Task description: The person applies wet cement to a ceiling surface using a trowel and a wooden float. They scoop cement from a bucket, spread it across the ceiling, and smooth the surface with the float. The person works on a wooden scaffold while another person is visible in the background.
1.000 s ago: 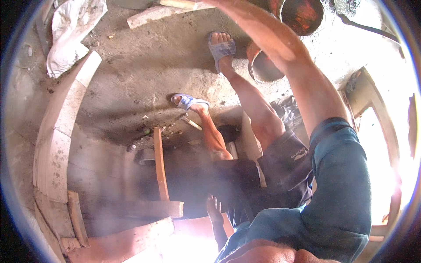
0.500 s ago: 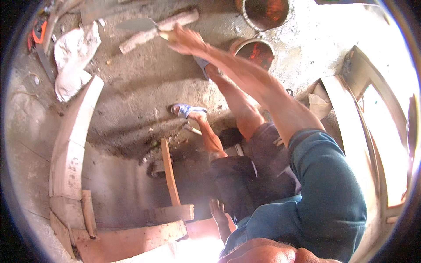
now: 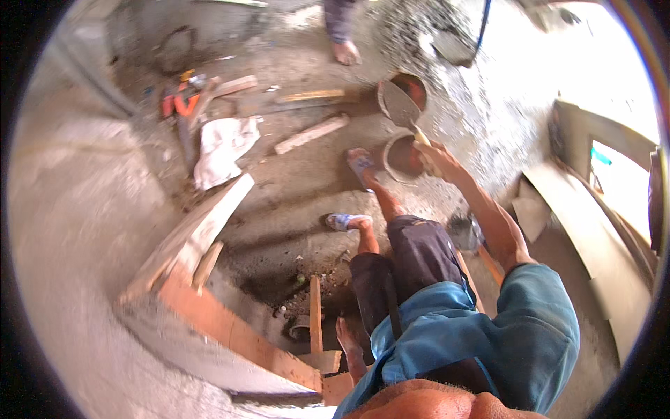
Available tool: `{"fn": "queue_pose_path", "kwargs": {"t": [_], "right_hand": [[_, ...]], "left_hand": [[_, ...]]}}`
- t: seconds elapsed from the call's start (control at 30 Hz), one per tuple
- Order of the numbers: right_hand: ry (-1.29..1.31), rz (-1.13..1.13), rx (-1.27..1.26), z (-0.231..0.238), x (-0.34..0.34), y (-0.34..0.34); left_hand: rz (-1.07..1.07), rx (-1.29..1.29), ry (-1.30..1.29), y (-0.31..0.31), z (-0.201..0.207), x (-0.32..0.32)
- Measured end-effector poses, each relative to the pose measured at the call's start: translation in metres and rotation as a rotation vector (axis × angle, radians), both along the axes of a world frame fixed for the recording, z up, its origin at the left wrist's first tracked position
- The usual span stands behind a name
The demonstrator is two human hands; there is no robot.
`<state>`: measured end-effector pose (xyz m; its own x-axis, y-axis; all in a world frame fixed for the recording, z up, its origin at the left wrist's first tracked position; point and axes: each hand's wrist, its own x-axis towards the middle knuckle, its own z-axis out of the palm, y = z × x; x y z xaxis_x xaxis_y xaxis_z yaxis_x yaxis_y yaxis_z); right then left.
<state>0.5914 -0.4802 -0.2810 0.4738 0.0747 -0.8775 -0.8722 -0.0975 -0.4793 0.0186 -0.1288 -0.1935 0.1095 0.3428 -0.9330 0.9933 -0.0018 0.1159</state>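
My right hand (image 3: pixel 435 160) is closed round the pale handle of a trowel (image 3: pixel 400 105), with the arm stretched forward. The trowel's grey, pointed blade lies over the mouth of the farther bucket (image 3: pixel 417 89); whether it touches what is inside, I cannot tell. Just left of that hand stands the nearer bucket (image 3: pixel 388 166), with a reddish inner wall. Low in the view, beside my body, my left hand (image 3: pixel 352 349) has its fingers stretched out next to a wooden strip (image 3: pixel 315 314) and holds nothing that I can see.
Wooden formwork boards (image 3: pixel 230 342) make a corner at left. A white sack (image 3: pixel 225 150), orange-handled tools (image 3: pixel 183 103) and a loose wood piece (image 3: pixel 311 134) lie on the floor. Wet grey mix (image 3: pixel 419 35) spreads beyond the buckets. Another person's bare foot (image 3: pixel 346 53) is at the top. Panels (image 3: pixel 583 234) lean at right.
My right hand has swung the trowel from the loose wood piece at far left over to the farther bucket. The view has shifted, showing more floor ahead and the other person's foot.
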Motion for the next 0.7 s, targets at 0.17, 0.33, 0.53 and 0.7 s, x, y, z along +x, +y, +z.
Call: {"fn": "queue_pose_path", "kwargs": {"t": [0.17, 0.33, 0.53, 0.7], "right_hand": [[-0.129, 0.175, 0.058, 0.079, -0.070, 0.094], [-0.602, 0.570, -0.011, 0.060, -0.151, 0.178], [-0.106, 0.623, 0.205, 0.217, -0.203, 0.282], [-0.301, 0.717, 0.282, 0.267, -0.214, 0.320]], "left_hand": [[0.829, -0.104, -0.317, 0.034, 0.002, 0.027], [0.441, 0.189, -0.848, 0.058, 0.014, 0.004], [1.705, -0.067, -1.117, 0.082, 0.107, 0.046], [2.055, -0.022, -1.513, 0.124, 0.146, 0.042]]}}
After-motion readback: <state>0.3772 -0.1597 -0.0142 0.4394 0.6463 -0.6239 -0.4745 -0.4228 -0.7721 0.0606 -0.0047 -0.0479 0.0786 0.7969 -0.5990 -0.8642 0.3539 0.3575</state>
